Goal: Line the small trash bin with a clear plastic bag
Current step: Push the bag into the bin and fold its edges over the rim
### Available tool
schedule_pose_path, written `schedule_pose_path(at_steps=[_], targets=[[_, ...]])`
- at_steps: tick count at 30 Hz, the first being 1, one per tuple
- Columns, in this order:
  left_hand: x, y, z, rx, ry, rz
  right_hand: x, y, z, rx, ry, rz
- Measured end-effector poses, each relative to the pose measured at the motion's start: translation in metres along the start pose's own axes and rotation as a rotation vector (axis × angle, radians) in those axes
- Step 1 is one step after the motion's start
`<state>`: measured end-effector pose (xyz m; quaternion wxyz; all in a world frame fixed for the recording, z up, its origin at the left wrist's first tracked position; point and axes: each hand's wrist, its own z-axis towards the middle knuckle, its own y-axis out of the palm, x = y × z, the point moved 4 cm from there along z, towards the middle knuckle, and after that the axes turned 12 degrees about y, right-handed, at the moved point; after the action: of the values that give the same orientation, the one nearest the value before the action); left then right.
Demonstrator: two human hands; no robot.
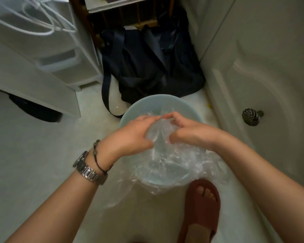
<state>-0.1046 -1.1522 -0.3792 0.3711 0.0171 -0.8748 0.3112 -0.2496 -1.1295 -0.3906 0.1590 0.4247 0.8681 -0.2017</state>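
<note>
A small round pale-blue trash bin point(147, 102) stands on the floor in the middle of the head view. A crumpled clear plastic bag point(170, 163) lies over its mouth and spills past the near rim toward my foot. My left hand point(130, 135) and my right hand point(188, 130) are side by side above the bin, both pinching the bag's film between thumb and fingers, fingertips nearly touching. The bin's inside is mostly hidden by the plastic and my hands.
A dark navy bag point(147, 67) with a long strap slumps just behind the bin. White drawers point(42, 64) stand at left, a white cabinet door with a metal knob point(251, 117) at right. My foot in a red slipper point(202, 207) is beside the bin's near edge.
</note>
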Motion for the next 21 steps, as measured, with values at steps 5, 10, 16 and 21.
schedule_pose_path(at_steps=[5,10,16,21], targets=[[0.004,-0.010,-0.007,0.165,0.057,0.134,-0.007,-0.005,-0.002,0.108,-0.038,-0.143],[0.011,-0.021,-0.033,0.278,0.098,0.136,-0.019,-0.011,-0.020,0.332,-0.142,-0.366],[0.009,-0.027,-0.080,0.341,0.079,0.171,-0.017,-0.024,-0.076,0.455,-0.373,-0.355],[0.002,-0.008,-0.094,0.280,0.060,0.195,0.017,-0.014,-0.096,0.348,-0.460,-0.440]])
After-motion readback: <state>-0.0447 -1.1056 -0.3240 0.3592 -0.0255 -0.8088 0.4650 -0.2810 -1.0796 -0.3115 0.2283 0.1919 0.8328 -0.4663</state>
